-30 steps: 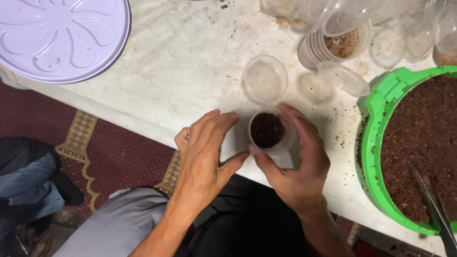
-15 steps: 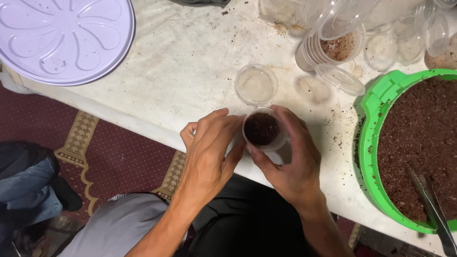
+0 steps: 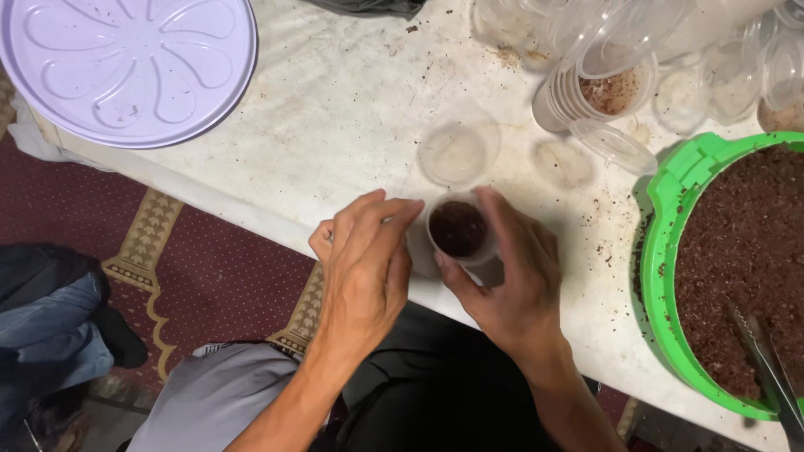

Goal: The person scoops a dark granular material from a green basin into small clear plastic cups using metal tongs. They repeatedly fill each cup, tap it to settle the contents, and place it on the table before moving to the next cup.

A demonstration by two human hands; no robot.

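On soil-flecked white table (image 3: 335, 109) | maroon carpet (image 3: 218, 276) below | right hand (image 3: 511, 276) grips soil cup (image 3: 458, 230) | left hand (image 3: 364, 259) open

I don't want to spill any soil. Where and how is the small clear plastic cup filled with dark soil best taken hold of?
Grip the small clear plastic cup filled with dark soil by its round side wall, below the open rim, probably from the right as the right hand does. It stands upright with its mouth open, so a sideways wrap keeps it level.

Cup (image 3: 458, 228) w/ soil near table (image 3: 335, 109) front edge, btw left hand (image 3: 364, 268) & right hand (image 3: 507, 280). Lid (image 3: 458, 152) just behind cup. Tray (image 3: 130, 67) far left. Tub (image 3: 670, 251) right, tongs (image 3: 766, 360) in it. Cup stack (image 3: 586, 96) behind-right.
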